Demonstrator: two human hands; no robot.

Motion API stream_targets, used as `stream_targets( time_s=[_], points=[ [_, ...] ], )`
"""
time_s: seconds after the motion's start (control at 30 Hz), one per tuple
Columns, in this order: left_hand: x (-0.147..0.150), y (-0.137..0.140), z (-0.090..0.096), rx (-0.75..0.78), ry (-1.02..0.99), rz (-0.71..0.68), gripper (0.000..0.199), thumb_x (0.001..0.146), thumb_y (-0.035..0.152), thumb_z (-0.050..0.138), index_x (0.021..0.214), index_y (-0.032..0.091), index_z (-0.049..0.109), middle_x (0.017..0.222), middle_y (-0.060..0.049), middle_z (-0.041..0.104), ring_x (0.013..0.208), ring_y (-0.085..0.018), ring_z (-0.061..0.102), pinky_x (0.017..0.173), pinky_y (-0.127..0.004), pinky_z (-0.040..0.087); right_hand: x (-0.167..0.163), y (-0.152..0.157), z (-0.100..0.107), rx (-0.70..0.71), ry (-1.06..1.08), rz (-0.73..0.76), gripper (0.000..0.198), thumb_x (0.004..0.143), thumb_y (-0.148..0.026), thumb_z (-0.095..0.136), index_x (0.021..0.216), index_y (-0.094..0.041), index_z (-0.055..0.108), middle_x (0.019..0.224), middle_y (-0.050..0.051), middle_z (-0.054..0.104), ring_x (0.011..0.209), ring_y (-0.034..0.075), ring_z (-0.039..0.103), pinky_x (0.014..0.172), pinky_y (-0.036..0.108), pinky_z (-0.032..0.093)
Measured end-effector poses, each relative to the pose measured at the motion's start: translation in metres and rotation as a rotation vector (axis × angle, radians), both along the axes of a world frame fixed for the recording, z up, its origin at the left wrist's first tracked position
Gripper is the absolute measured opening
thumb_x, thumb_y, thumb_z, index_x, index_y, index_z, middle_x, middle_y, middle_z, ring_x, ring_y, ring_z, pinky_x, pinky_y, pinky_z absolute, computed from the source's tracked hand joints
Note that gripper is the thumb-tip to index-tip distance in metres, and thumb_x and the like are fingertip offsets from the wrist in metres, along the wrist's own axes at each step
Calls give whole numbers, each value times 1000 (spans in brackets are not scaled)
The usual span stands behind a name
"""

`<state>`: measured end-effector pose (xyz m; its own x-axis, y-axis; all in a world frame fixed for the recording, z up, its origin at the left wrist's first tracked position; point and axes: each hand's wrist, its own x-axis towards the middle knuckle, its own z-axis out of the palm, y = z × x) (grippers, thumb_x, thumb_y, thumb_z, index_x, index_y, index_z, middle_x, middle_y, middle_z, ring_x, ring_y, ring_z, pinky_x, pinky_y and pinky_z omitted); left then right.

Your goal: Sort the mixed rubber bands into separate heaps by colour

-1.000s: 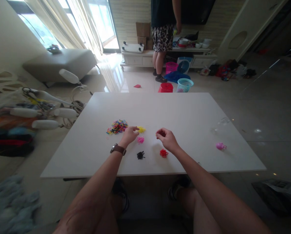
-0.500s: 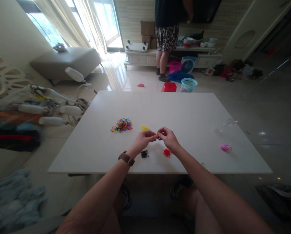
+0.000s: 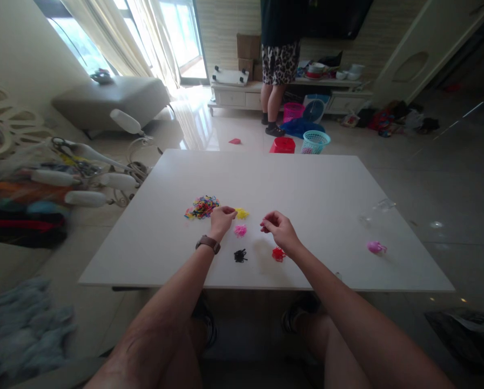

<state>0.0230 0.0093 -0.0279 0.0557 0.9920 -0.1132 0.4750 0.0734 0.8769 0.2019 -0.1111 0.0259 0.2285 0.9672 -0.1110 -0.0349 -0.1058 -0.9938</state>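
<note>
My left hand (image 3: 222, 220), a watch at its wrist, hovers between a mixed pile of coloured rubber bands (image 3: 201, 208) and a small yellow pile (image 3: 242, 214). Its thumb and finger are pinched together; whatever they hold is too small to make out. Over the table's middle, my right hand (image 3: 278, 227) also pinches, with a tiny reddish bit at the fingertips that I cannot name surely. A pink pile (image 3: 240, 231) lies below the yellow one. Nearer me are a black pile (image 3: 240, 255) and, under my right wrist, a red pile (image 3: 278, 254).
The white table (image 3: 298, 178) carries a pink object (image 3: 375, 247) and clear plastic pieces (image 3: 383, 205) at the right. Beyond its far edge stand a red stool (image 3: 283, 145) and a light-blue basket (image 3: 315, 141). A person (image 3: 280, 59) stands by the low cabinet.
My hands were together over the table's middle. My left hand has moved left towards the mixed pile, uncovering the pink pile. The right hand has stayed nearly in place.
</note>
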Motion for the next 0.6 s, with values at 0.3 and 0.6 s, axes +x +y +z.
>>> stream_targets(
  time_s=[0.3, 0.6],
  points=[
    [-9, 4, 1, -16, 22, -42, 35, 70, 16, 64, 103, 13, 75, 86, -8, 77, 75, -19, 72, 70, -26, 53, -3, 0, -11, -40, -51, 68, 18, 73, -32, 72, 79, -18, 62, 72, 1, 69, 66, 16, 69, 67, 30, 55],
    [-63, 1, 19, 81, 0, 51, 22, 72, 24, 63, 88, 14, 75, 77, -7, 74, 67, -18, 69, 64, -27, 51, -36, 14, -25, -17, -730, 176, 5, 78, -16, 66, 77, -20, 69, 77, 2, 73, 72, 16, 66, 70, 26, 47]
  ],
)
